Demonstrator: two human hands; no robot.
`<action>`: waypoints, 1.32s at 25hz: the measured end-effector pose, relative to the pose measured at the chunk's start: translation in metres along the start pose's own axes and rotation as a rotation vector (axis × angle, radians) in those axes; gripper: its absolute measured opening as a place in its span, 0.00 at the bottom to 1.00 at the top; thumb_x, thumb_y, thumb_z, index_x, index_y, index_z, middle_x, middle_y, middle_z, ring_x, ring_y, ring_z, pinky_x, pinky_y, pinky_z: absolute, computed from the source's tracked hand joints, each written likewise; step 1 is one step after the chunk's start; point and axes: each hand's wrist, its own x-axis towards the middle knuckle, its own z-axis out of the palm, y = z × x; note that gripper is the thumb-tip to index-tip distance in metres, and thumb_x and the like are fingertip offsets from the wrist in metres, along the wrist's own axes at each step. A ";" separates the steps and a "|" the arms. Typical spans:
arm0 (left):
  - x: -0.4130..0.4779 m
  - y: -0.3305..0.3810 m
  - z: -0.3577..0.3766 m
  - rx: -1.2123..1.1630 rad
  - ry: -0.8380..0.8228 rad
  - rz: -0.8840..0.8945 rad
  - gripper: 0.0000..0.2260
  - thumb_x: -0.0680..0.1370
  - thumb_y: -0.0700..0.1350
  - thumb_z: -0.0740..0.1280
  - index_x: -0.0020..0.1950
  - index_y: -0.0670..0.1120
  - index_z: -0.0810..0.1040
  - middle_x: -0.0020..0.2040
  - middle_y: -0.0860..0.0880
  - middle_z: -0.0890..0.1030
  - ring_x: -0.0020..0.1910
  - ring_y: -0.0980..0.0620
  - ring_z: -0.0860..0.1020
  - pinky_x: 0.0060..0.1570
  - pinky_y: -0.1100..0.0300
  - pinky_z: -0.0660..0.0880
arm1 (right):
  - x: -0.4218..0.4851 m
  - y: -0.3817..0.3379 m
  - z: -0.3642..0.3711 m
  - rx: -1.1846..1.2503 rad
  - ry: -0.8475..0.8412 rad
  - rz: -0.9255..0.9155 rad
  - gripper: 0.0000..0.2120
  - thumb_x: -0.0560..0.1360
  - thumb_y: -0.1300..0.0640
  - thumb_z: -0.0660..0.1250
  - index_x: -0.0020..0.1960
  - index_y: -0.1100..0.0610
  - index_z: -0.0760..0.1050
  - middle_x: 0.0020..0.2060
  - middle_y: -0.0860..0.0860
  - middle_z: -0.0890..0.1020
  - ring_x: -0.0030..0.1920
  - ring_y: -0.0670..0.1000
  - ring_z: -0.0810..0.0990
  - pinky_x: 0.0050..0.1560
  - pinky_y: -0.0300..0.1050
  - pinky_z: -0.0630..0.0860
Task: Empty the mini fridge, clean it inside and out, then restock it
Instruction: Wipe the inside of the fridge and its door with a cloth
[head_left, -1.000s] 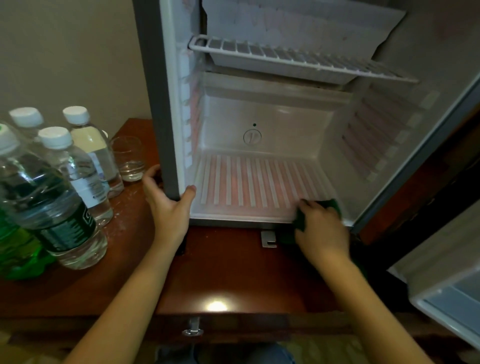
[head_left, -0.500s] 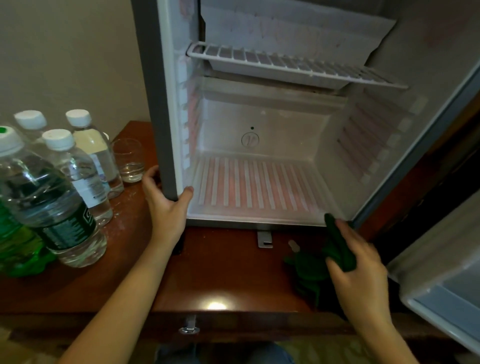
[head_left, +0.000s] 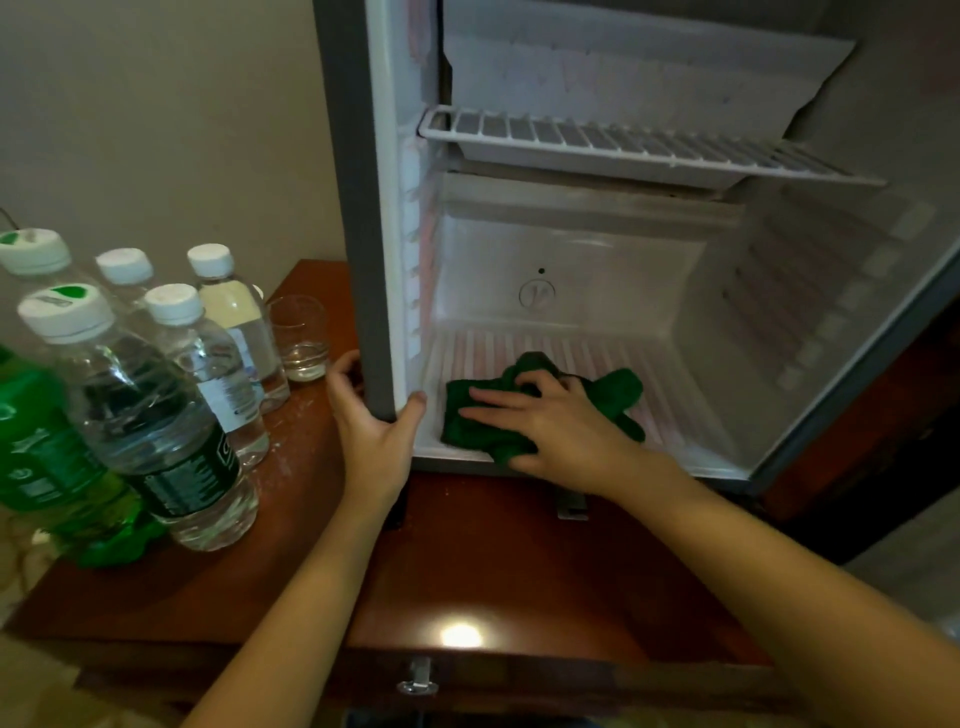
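With straight fingers (head_left: 485, 397) of right hand (head_left: 566, 431), pressing green cloth (head_left: 618, 387) flat at front left corner of mini fridge (head_left: 571, 249) floor. With left hand (head_left: 371, 436), gripping its left wall edge. Emptied; interior wipe judged underway; exterior and restocking bottles (head_left: 176, 431) from table (head_left: 519, 561) pending.

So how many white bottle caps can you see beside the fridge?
5, all on the table left of the fridge: large green-marked cap at front, another behind it, and three smaller plain caps nearer the glass. Others may sit out of frame.
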 end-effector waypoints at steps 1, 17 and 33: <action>0.001 0.000 0.000 0.001 0.003 0.006 0.30 0.66 0.48 0.71 0.64 0.52 0.61 0.62 0.44 0.70 0.60 0.51 0.72 0.53 0.67 0.69 | 0.008 0.002 0.001 -0.001 -0.025 -0.015 0.31 0.75 0.49 0.64 0.75 0.37 0.55 0.75 0.37 0.54 0.68 0.56 0.59 0.61 0.55 0.62; 0.002 -0.003 -0.002 0.012 0.015 -0.030 0.30 0.65 0.52 0.70 0.63 0.54 0.62 0.62 0.43 0.71 0.60 0.47 0.73 0.57 0.50 0.75 | -0.003 -0.047 0.000 -0.007 0.104 0.019 0.31 0.76 0.54 0.63 0.74 0.39 0.56 0.75 0.42 0.57 0.66 0.58 0.60 0.60 0.55 0.67; 0.000 0.004 0.002 -0.034 -0.001 -0.004 0.28 0.67 0.44 0.71 0.59 0.65 0.62 0.64 0.45 0.71 0.61 0.51 0.73 0.49 0.75 0.71 | 0.033 0.024 -0.001 0.129 0.017 0.243 0.22 0.78 0.53 0.60 0.69 0.36 0.65 0.70 0.44 0.68 0.63 0.58 0.68 0.61 0.57 0.71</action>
